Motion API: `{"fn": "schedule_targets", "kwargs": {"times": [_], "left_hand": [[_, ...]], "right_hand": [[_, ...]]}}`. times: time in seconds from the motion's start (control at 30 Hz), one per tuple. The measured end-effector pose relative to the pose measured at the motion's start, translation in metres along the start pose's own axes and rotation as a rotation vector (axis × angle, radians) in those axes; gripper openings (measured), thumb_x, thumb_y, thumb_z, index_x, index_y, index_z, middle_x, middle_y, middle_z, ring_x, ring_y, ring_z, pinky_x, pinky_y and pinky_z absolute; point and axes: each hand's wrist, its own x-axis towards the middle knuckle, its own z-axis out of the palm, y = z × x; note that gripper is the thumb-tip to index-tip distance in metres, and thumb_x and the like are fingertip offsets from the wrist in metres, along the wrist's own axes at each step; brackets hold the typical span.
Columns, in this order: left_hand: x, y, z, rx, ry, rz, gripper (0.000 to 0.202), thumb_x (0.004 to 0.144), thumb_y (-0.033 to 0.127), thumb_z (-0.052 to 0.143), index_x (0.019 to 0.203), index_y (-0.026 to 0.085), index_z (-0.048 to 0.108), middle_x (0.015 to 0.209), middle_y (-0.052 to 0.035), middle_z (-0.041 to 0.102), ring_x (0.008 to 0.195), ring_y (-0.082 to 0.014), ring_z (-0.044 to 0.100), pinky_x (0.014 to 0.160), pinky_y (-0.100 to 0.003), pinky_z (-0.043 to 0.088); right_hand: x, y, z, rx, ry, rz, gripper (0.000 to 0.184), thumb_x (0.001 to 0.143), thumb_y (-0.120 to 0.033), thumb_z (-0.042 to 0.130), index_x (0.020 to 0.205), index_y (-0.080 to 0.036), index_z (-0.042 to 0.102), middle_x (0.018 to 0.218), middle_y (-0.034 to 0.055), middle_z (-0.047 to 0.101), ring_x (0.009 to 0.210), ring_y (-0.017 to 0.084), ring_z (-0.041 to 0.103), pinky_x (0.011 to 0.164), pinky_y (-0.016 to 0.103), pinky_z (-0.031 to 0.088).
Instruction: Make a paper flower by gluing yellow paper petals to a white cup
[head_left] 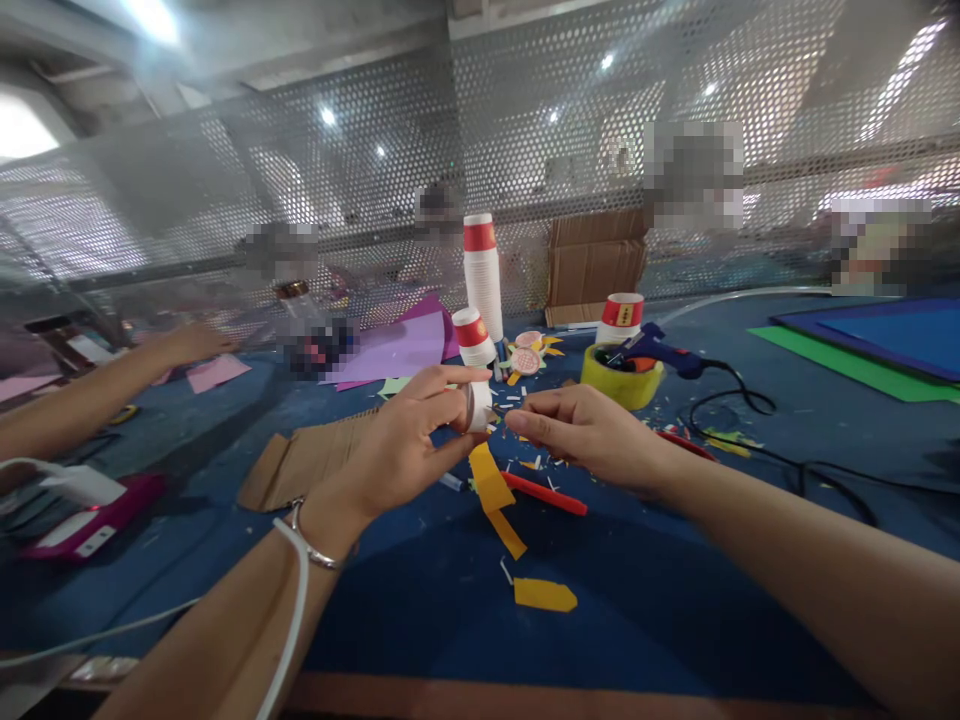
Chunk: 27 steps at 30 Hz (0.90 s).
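My left hand (409, 435) is closed around a small white roll (480, 407) that looks like tape, gripped between thumb and fingers above the table. Just to its right, my right hand (570, 430) makes a pinch, thumb against forefinger, close to the roll's edge. Whatever lies between those fingertips is too small to make out. Under the hands are folded yellow paper strips (491, 480) and a red stick-like tool (546, 493). A yellow paper tag (545, 595) lies nearer to me.
Stacked paper cups (483, 285) stand ahead. A blue glue gun (652, 348) rests on a yellow ring (626, 385), its black cord trailing right. Cardboard (311, 460) and a power strip (94, 520) lie left. Another person's arm (112, 385) reaches in there. Paper scraps litter the middle.
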Motion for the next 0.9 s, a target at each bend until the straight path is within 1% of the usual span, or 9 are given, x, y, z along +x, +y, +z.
{"fn": "schedule_targets", "kwargs": {"times": [0.13,0.3,0.4,0.53,0.63,0.73,0.9], "left_hand": [[0.0008,0.0027,-0.0027,-0.002,-0.026,0.029,0.024,0.09,0.018,0.062,0.07,0.021,0.049,0.128,-0.0097,0.065,0.114,-0.0211,0.064,0.094,-0.04,0.055],[0.0009,0.0041,-0.0045,-0.014,-0.039,0.044,0.021,0.091,0.018,0.062,0.072,0.021,0.054,0.13,-0.011,0.065,0.114,-0.0211,0.065,0.093,-0.04,0.056],[0.0009,0.0036,-0.0038,-0.028,-0.028,0.038,0.023,0.091,0.019,0.063,0.071,0.022,0.051,0.129,-0.0104,0.066,0.115,-0.0216,0.065,0.092,-0.041,0.057],[0.0011,0.0023,-0.0032,-0.043,-0.028,0.029,0.024,0.09,0.019,0.063,0.071,0.022,0.05,0.125,-0.0104,0.068,0.118,-0.0224,0.063,0.091,-0.041,0.057],[0.0004,0.0011,-0.0035,-0.04,-0.042,0.02,0.024,0.09,0.02,0.063,0.071,0.022,0.049,0.128,-0.011,0.066,0.115,-0.0222,0.065,0.091,-0.041,0.057],[-0.0004,0.0006,-0.0041,-0.026,-0.059,0.011,0.026,0.09,0.021,0.064,0.07,0.023,0.048,0.13,-0.0102,0.066,0.113,-0.0223,0.066,0.092,-0.042,0.057],[0.0009,0.0033,-0.006,-0.036,-0.068,0.004,0.027,0.089,0.021,0.065,0.069,0.023,0.047,0.127,-0.0089,0.069,0.115,-0.0223,0.065,0.092,-0.043,0.057]], "right_hand": [[-0.0004,-0.0026,0.0002,0.034,-0.013,0.003,0.05,0.091,-0.061,0.055,0.062,-0.022,0.043,0.057,-0.0056,0.037,0.051,0.01,0.034,0.049,0.029,0.024],[-0.0012,-0.0031,-0.0018,0.029,0.0,0.017,0.048,0.093,-0.057,0.054,0.063,-0.021,0.046,0.056,-0.0055,0.038,0.051,0.01,0.034,0.049,0.029,0.023],[-0.001,-0.0029,-0.0027,0.039,-0.004,0.021,0.047,0.093,-0.057,0.054,0.063,-0.021,0.047,0.055,-0.0057,0.037,0.05,0.01,0.032,0.048,0.029,0.023],[-0.0012,-0.0052,-0.0022,0.056,-0.013,0.036,0.049,0.09,-0.061,0.057,0.063,-0.021,0.047,0.055,-0.0056,0.037,0.051,0.01,0.031,0.048,0.029,0.022],[-0.0015,-0.0073,-0.0015,0.054,-0.025,0.035,0.05,0.089,-0.063,0.057,0.062,-0.022,0.046,0.056,-0.0053,0.037,0.051,0.01,0.031,0.048,0.029,0.023],[-0.0013,-0.0076,-0.0013,0.038,-0.035,0.032,0.05,0.089,-0.063,0.056,0.062,-0.022,0.046,0.057,-0.005,0.038,0.051,0.01,0.031,0.049,0.03,0.022],[0.0001,-0.0033,-0.0023,-0.017,-0.049,0.003,0.049,0.092,-0.06,0.053,0.063,-0.022,0.045,0.058,-0.0049,0.037,0.053,0.011,0.032,0.051,0.031,0.022]]}}
